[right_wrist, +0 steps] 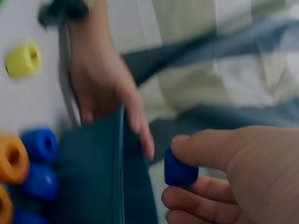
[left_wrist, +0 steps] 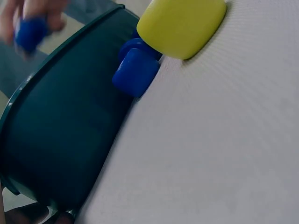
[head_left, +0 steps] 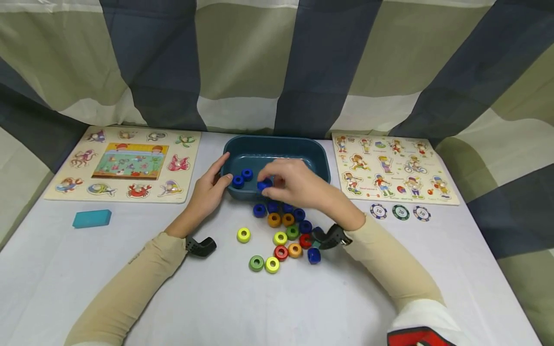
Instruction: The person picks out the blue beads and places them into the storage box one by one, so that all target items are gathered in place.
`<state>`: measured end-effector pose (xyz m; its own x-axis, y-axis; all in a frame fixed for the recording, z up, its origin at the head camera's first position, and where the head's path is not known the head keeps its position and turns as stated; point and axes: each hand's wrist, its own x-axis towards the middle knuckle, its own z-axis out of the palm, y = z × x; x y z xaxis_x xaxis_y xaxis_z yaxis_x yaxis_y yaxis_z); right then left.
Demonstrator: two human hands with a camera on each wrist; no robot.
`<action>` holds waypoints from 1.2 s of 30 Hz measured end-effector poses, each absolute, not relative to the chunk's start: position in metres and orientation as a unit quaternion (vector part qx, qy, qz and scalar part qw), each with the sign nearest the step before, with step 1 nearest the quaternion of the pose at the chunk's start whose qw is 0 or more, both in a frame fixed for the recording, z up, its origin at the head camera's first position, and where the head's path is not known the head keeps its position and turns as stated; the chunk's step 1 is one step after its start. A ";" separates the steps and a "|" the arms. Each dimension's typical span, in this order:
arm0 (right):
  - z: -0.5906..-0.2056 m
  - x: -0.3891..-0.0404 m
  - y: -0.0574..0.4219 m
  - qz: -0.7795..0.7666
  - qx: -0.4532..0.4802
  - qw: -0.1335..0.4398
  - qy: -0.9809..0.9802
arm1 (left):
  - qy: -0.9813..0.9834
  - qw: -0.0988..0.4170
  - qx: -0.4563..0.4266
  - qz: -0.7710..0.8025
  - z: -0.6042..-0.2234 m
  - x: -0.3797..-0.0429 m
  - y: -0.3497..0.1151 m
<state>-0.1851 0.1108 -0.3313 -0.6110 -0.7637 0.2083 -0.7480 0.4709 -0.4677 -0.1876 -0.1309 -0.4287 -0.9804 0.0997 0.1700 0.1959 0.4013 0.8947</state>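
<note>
A dark teal tray (head_left: 281,146) stands at the back middle of the table. Its left front corner is gripped by my left hand (head_left: 209,190), thumb at the rim and fingers along the outer side. Between thumb and fingers, my right hand (head_left: 294,182) pinches a blue bead (right_wrist: 180,169) above the tray's front rim. Two blue beads (head_left: 238,181) are inside the tray, near its left end. Just in front of it lie more blue beads (head_left: 259,210), along with orange beads (head_left: 274,220), yellow beads (head_left: 244,235), green beads (head_left: 256,263) and red beads (head_left: 281,253).
To the left lies a sea-animal puzzle board (head_left: 190,168), with a turquoise block (head_left: 92,218) before it. A sports-figure puzzle board (head_left: 398,168) lies to the right, several poker chips (head_left: 400,212) in front. Behind the table hangs a striped curtain (head_left: 242,57).
</note>
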 end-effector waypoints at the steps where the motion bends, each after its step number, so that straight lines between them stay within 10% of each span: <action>1: -0.331 -0.194 0.109 -0.261 -0.426 0.008 0.866 | -0.836 0.045 -0.088 -0.539 -0.429 -0.188 -0.131; 11: -0.366 -0.246 0.082 -0.206 -0.341 0.085 0.913 | -0.837 0.043 -0.086 -0.539 -0.430 -0.189 -0.132; 36: -0.361 -0.240 0.069 -0.218 -0.360 0.102 0.901 | -0.833 0.037 -0.092 -0.544 -0.430 -0.189 -0.132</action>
<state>-0.2399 0.0694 -0.3614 -0.7197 -0.6937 -0.0275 -0.6047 0.6458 -0.4661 -0.1886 -0.1324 -0.4296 -0.9802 0.1138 0.1617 0.1939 0.3913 0.8996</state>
